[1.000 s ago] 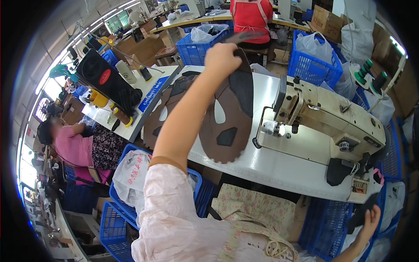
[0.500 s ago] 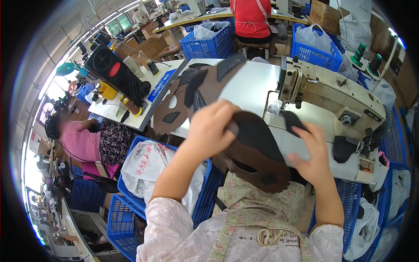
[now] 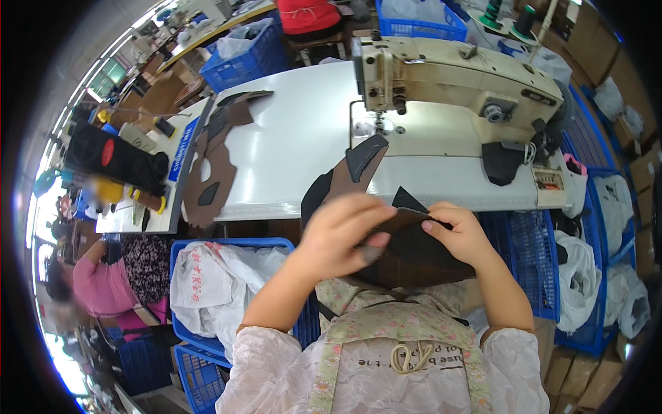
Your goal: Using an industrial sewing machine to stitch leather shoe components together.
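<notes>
Hands both closed on a dark brown cut shoe-upper piece (image 3: 403, 252), held in front of the chest, just short of the table edge (image 3: 289, 207). Left hand (image 3: 341, 238) pinches the top edge w/ fingers curled over it; right hand (image 3: 462, 234) grips the other side, thumb on top. Piece looks folded or doubled btwn them, one tab poking up toward the sewing machine (image 3: 455, 76).

Step in hand, prob.: lining up or folding the piece before stitching. Next move likely calls for keeping both edges matched, then laying it flat on the white bed and sliding it under the needle (image 3: 378, 124) w/o letting layers shift.

More cut pieces (image 3: 217, 165) lie at the table's left end, well apart.
</notes>
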Action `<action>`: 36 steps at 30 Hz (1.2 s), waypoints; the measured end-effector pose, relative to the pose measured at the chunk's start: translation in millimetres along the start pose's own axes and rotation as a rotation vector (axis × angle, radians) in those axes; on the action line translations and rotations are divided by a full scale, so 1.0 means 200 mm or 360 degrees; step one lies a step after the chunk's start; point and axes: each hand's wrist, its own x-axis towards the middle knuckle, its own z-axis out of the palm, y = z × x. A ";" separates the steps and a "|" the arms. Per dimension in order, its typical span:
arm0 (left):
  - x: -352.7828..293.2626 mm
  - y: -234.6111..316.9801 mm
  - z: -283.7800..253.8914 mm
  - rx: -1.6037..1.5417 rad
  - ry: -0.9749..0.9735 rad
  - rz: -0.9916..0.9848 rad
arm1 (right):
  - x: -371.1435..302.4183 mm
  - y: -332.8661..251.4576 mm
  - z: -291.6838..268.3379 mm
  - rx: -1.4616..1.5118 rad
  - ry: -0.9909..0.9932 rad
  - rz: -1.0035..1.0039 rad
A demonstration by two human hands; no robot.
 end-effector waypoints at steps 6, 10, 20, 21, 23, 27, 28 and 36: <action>0.13 -0.45 0.01 0.0048 -0.0002 -0.0210 | -0.04 0.06 -0.02 0.0246 -0.0093 0.0256; 0.11 -0.61 0.16 -0.0195 -0.0606 -0.0397 | 0.00 0.15 -0.02 0.0519 -0.0136 0.0734; 0.12 -0.84 0.35 0.0323 -0.0591 -0.0498 | 0.20 0.33 -0.10 -0.0158 0.0093 0.0661; 0.13 -0.86 0.38 0.0352 -0.0573 -0.0420 | 0.20 0.34 -0.11 -0.0203 0.0027 0.0685; 0.16 -0.91 0.42 0.0142 -0.0615 -0.0512 | 0.21 0.35 -0.12 -0.0156 0.0039 0.0682; 0.19 -0.94 0.46 0.0166 -0.0764 -0.0707 | 0.22 0.37 -0.13 -0.0029 0.0053 0.0713; 0.18 -0.94 0.46 0.0149 -0.0748 -0.0680 | 0.22 0.38 -0.13 -0.0023 0.0054 0.0718; 0.06 -0.97 0.34 0.0576 -0.0527 -0.0896 | 0.36 0.40 -0.04 0.0012 -0.0060 0.0599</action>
